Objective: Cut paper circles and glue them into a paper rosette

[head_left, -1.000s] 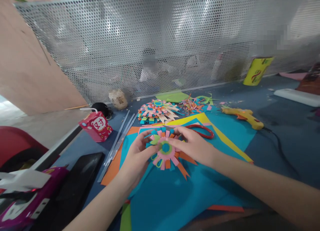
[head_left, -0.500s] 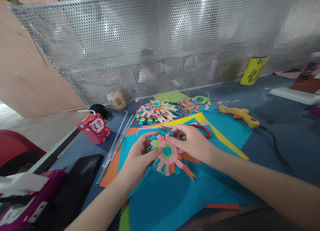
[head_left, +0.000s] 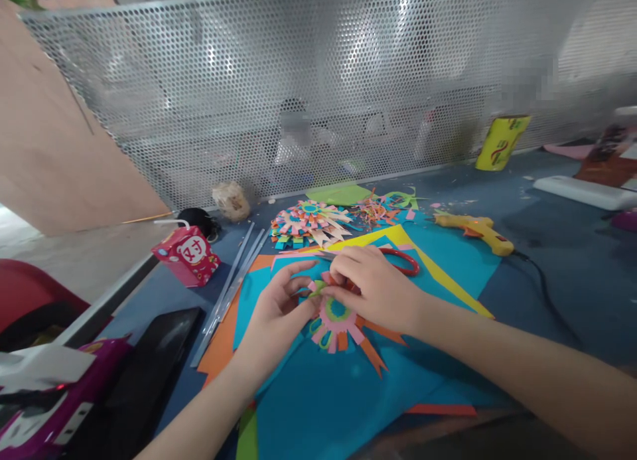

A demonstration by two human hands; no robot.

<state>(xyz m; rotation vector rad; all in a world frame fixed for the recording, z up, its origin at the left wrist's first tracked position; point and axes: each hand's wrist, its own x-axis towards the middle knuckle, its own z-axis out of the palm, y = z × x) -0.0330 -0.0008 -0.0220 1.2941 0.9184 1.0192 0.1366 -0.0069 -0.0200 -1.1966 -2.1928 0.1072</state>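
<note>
A paper flower [head_left: 339, 322] of pink, orange, blue and green strips lies on blue paper sheets [head_left: 343, 393] in the middle of the table. My left hand [head_left: 277, 310] holds its left edge, fingers curled round the strips. From the right, my right hand [head_left: 369, 286] lies over the flower's top and pinches a strip near the left hand's fingertips. Most of the flower's upper half is hidden under the right hand.
A second paper flower [head_left: 309, 222] lies behind, with scraps [head_left: 383, 208] and red-handled scissors [head_left: 404, 263]. A yellow glue gun [head_left: 475, 229] with a black cord lies right. A red drink carton [head_left: 188, 254] and clear sticks [head_left: 233, 284] sit left. A perforated metal screen [head_left: 298, 88] closes the back.
My right hand has slid left over the top of the flower and closed into a pinch on a strip. The flower has shifted slightly toward me.
</note>
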